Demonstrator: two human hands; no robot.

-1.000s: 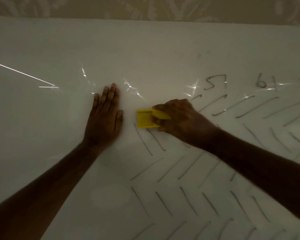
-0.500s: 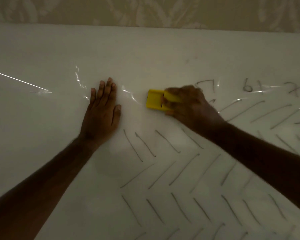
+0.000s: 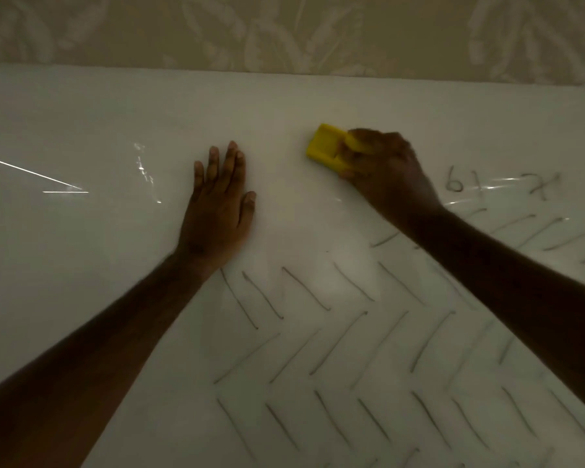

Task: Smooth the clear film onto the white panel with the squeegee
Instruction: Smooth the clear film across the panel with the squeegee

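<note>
A large white panel fills most of the head view, marked with dark hand-drawn slanted strokes and numbers. Clear film lies over it and shows only as bright creases and glints at the left and right. My left hand presses flat on the film, fingers straight and pointing away from me. To its right, my right hand grips a yellow squeegee, whose blade end sticks out to the left and lies against the panel. The squeegee's handle end is hidden under my fingers.
The panel's far edge runs across the top of the view, with beige leaf-patterned wallpaper behind it. A long bright crease in the film lies at the far left. The light is dim.
My right hand has slid the squeegee away from me and to the right, towards the panel's far edge. My left hand has stayed flat in the same spot.
</note>
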